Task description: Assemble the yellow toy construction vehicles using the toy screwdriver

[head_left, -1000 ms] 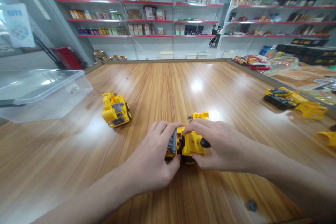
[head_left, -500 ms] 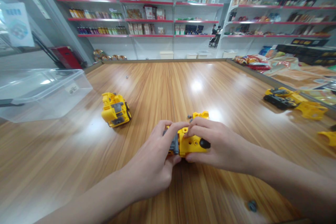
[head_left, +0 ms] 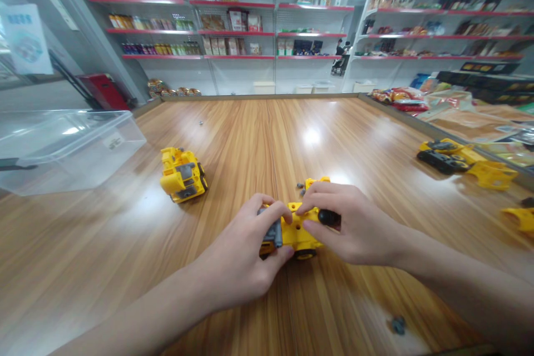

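Fingers (head_left: 273, 210) of both hands curled and clamped on a yellow toy construction vehicle (head_left: 295, 232), which sits on the wooden table (head_left: 125, 267), low and central in view. Left hand (head_left: 236, 253) grips its near-left end, fingers together across the top, thumb side hard to make out behind the knuckles. Grey ribbed part (head_left: 273, 235) shows between the left fingers and thumb. Right hand (head_left: 350, 225) comes in from the other side, fingers slightly spread over the top, thumb low along the near side, beside a rounded black piece (head_left: 329, 217). Both wrists nearly level, forearms angled inward from the lower corners, hands close but not quite meeting over the body. One black wheel (head_left: 305, 254) visible under the near edge.

Relative to the vehicle in hand: just beyond it, a separate yellow part (head_left: 316, 182) with small grey screws (head_left: 300, 189) beside it. To the left, a second assembled yellow toy vehicle (head_left: 182, 175), then a clear plastic storage bin (head_left: 62, 150) further out. To the right, well apart, a yellow toy with black tracks (head_left: 442, 158) touching a yellow bucket piece (head_left: 492, 176), and another yellow piece (head_left: 519, 218) at the frame edge. Near and right, a small dark grey part (head_left: 398, 325), probably a fastener; too blurred to be sure.
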`<state>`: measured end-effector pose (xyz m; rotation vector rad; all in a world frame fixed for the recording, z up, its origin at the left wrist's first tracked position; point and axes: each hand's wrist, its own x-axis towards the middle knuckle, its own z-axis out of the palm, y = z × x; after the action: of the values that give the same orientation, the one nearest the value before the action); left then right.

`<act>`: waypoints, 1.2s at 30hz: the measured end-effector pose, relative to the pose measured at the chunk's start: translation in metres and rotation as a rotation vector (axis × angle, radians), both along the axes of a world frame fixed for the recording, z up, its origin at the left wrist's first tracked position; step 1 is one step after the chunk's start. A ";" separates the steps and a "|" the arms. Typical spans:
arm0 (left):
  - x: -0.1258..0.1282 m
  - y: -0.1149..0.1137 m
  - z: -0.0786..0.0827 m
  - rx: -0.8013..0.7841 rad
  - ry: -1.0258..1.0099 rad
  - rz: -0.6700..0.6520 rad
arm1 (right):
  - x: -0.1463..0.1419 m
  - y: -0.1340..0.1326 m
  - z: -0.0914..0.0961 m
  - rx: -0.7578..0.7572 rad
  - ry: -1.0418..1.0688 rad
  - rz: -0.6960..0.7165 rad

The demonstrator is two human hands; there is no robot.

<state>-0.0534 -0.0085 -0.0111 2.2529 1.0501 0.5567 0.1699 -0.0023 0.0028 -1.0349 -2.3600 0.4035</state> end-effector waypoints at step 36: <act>-0.007 -0.002 0.011 0.093 0.156 -0.145 | 0.014 -0.036 0.017 -0.488 -0.727 0.175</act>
<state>-0.0602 -0.0100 0.0001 2.4638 0.9411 0.3812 0.1835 -0.0383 0.0197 -1.3661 -3.1053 0.8081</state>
